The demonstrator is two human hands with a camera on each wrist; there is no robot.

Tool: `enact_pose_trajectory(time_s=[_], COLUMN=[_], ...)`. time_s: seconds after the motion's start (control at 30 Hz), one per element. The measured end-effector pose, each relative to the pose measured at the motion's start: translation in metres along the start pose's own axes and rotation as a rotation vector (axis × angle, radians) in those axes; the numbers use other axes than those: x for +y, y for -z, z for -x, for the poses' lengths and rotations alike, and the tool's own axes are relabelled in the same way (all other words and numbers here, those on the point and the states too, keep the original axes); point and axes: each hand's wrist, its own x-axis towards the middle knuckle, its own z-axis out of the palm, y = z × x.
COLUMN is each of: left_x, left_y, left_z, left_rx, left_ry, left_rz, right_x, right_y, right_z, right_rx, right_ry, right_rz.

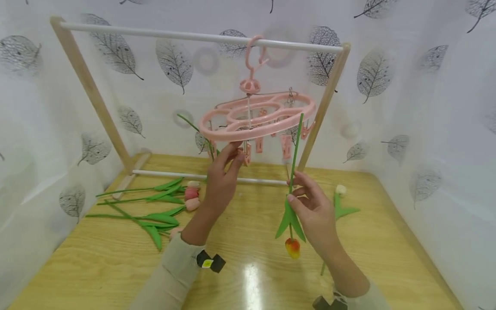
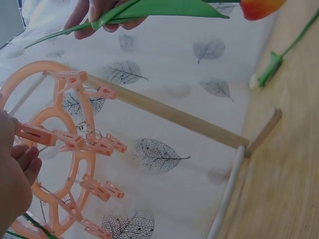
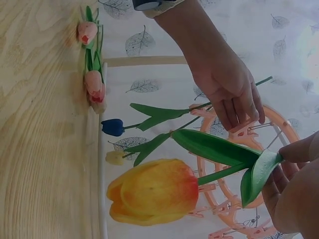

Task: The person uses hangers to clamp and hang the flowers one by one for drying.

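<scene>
A pink clip hanger point(image 1: 271, 128) hangs by its hook with small clips dangling below the ring. My left hand point(image 1: 221, 183) reaches under the ring's near side and pinches one pink clip point(image 2: 34, 133) between thumb and fingers. In my right hand point(image 1: 317, 211) is an orange-yellow tulip point(image 1: 292, 248), gripped by its stem near the leaves. Its bloom points down and its bare stem end rises in front of the ring's right side. A blue tulip point(image 3: 113, 127) and a pale yellow tulip point(image 3: 115, 158) hang bloom-down from the hanger, near my left hand.
A rack with a white top bar point(image 1: 155, 33) and wooden legs point(image 1: 91, 94) carries the hanger. Several tulips with pink blooms point(image 1: 191, 193) lie on the wooden table point(image 1: 248, 232) at the left. A white tulip point(image 1: 341, 190) lies at the right. Leaf-patterned curtains surround the table.
</scene>
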Motion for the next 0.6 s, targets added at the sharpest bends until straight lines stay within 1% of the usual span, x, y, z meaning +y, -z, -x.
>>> enact_pose_trajectory(time_s=[0.17, 0.3, 0.4, 0.6], left_x=[0.001, 0.002, 0.004, 0.009], left_y=[-0.003, -0.007, -0.010, -0.013], left_z=[-0.001, -0.004, -0.004, -0.004], left_rx=[-0.022, -0.027, -0.029, -0.036], left_ry=[0.087, 0.131, 0.165, 0.217], left_rz=[0.070, 0.187, 0.241, 0.253], right_x=[0.001, 0.002, 0.002, 0.002], right_y=[-0.001, -0.001, -0.001, -0.001], right_z=[0.000, 0.000, 0.000, -0.001], right_rx=[0.005, 0.003, 0.004, 0.007], right_ry=[0.003, -0.003, -0.017, -0.024], right_rz=[-0.002, 0.005, 0.016, 0.024])
